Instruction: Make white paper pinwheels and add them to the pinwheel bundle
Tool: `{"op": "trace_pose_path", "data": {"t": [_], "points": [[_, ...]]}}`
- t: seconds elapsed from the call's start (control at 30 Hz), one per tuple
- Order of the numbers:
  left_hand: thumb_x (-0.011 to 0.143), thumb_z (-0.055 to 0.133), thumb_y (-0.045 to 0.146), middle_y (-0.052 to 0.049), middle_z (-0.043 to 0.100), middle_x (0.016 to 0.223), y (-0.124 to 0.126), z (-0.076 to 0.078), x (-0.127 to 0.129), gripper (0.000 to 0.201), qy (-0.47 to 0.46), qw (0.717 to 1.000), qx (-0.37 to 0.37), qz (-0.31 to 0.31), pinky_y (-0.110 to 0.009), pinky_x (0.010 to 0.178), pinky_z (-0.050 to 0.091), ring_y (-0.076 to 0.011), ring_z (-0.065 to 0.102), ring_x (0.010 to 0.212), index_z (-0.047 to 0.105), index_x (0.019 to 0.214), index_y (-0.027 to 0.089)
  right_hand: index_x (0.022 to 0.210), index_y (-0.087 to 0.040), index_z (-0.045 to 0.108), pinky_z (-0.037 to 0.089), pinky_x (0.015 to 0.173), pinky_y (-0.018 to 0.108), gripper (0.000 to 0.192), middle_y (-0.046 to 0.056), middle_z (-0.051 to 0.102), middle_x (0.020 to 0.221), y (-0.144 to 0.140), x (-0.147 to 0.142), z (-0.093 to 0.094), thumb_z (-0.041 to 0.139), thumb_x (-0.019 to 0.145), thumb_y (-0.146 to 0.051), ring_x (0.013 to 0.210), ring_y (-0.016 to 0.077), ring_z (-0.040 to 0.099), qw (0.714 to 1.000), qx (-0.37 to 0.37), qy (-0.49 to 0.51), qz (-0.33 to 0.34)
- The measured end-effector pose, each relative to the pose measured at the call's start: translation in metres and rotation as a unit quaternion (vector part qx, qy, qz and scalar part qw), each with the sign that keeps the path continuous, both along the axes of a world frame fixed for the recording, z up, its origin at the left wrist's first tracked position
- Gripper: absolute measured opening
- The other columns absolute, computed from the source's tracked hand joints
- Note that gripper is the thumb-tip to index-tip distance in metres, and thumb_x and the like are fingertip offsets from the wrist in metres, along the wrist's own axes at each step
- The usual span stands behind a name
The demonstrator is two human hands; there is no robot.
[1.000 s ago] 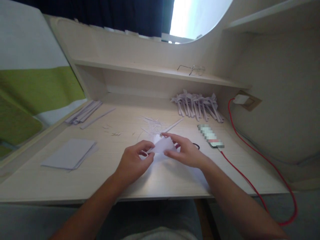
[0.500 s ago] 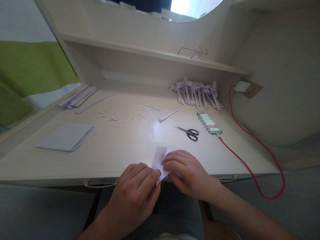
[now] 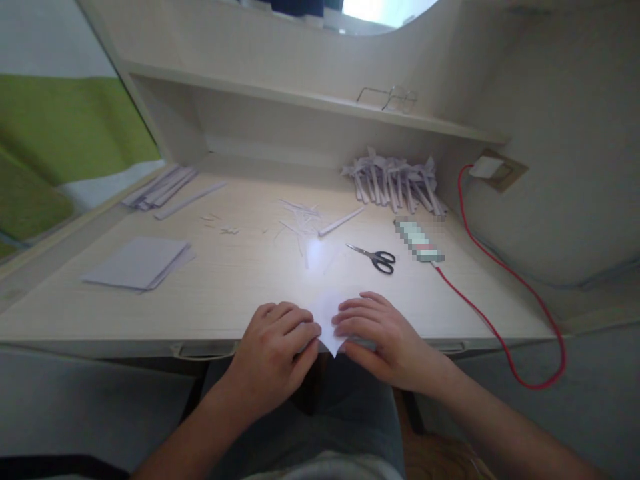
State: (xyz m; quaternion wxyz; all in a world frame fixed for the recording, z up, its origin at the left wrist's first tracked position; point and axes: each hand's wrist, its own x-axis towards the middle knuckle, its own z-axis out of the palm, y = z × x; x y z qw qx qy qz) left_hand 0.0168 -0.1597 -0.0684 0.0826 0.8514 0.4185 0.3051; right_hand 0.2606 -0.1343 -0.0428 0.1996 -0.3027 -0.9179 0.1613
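Left hand [image 3: 277, 340]: palm down, fingers curled, pressing the left part of a folded white paper [image 3: 330, 319] at the near edge of the table [image 3: 235, 273].
Right hand [image 3: 380, 330]: palm down, fingers together, pressing the paper's right part; a point of the paper hangs over the table edge between both hands.
Scissors [image 3: 374, 256]: flat, beyond the right hand.
Red cable [image 3: 495, 320]: runs off the right side.
Paper stack [image 3: 136, 263]: left.
Folded paper pieces [image 3: 395, 183]: heaped at the back.
Glasses [image 3: 387, 99]: on the shelf [image 3: 280, 93].
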Motion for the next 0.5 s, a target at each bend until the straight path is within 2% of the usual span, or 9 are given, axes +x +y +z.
{"op": "trace_pose_path", "data": {"t": [0.17,0.3,0.4,0.5], "points": [[0.094,0.065,0.021,-0.002,0.072,0.097,0.003,0.002,-0.001,0.01,-0.014,1.0,-0.027,0.004,-0.041,0.084,0.04,-0.0241,0.06,0.095,0.073,0.098,0.024,0.099,-0.022,0.067,0.046,0.093,0.041,0.009,0.007,0.074,0.1,0.007,0.0,0.004,0.058,0.1,-0.021,0.1,0.0238,0.065,0.999,-0.035,0.015,-0.015],[0.097,0.062,0.024,-0.002,0.07,0.089,0.008,0.008,-0.001,0.013,-0.026,0.994,-0.091,0.059,-0.04,0.08,0.039,-0.0232,0.058,0.09,0.07,0.086,0.022,0.089,-0.02,0.066,0.046,0.078,0.035,0.015,0.006,0.068,0.086,0.011,-0.004,0.008,0.058,0.101,-0.025,0.085,0.0213,0.06,0.989,-0.094,0.021,-0.109],[0.098,0.058,0.026,-0.003,0.067,0.085,0.013,0.013,0.003,0.019,0.011,0.987,-0.133,0.091,-0.04,0.077,0.037,-0.025,0.057,0.088,0.066,0.081,0.021,0.087,-0.019,0.064,0.042,0.069,0.031,0.017,0.003,0.064,0.079,0.016,-0.014,0.012,0.06,0.1,-0.03,0.076,0.0189,0.057,0.976,-0.134,0.005,-0.173],[0.097,0.057,0.027,-0.003,0.063,0.079,0.016,0.016,0.009,0.02,0.038,0.98,-0.15,0.125,-0.04,0.073,0.035,-0.0259,0.057,0.084,0.062,0.078,0.021,0.086,-0.019,0.063,0.039,0.066,0.03,0.02,0.002,0.063,0.076,0.025,-0.024,0.011,0.059,0.101,-0.033,0.072,0.0179,0.058,0.967,-0.14,-0.016,-0.211]]}}
